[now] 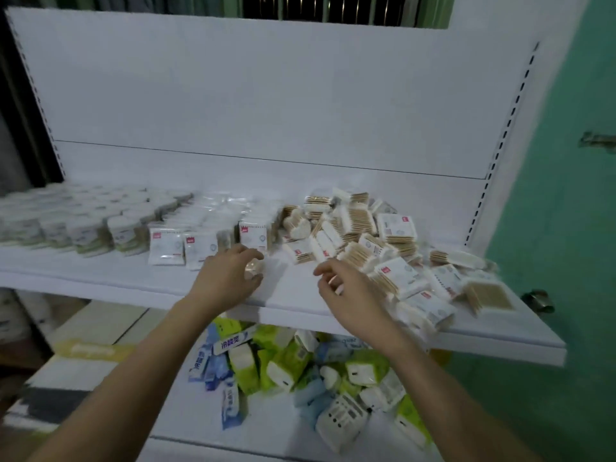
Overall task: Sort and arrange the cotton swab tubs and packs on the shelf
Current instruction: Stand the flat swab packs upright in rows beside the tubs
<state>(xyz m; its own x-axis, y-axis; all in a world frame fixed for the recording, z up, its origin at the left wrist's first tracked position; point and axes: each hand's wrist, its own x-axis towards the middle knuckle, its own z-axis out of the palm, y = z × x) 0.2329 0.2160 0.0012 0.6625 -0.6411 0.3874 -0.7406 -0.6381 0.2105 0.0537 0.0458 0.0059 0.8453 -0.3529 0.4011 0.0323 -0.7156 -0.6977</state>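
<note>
Shelf: white shelf (100,278) carries all your stock; its near middle strip is bare, which likely serves as your working gap between sorted and unsorted goods.
Loose heap: the heap of packs (383,248) fills the right half, lying flat, tilted and overlapping; wooden stems and white tips show through clear wrap, some with a small red mark. This is probably your remaining work.
Tubs: the tubs (76,225) stand upright in close rows at far left, pale lids up; blur hides their labels.
Standing packs: the row of packs (186,248) sits just right of the tubs, upright and facing you, so fronts read at a glance.
Left hand: your left hand (230,278) is low over the shelf at the row's right end, fingers spread and bent around a blurred small pack (255,266); you cannot tell whether it is gripped or only touched.
Right hand: your right hand (346,295) hovers at the heap's near left edge, fingers loosely curled, holding nothing visible.
Lower shelf: green, blue and white pouches (300,371) lie jumbled below.
</note>
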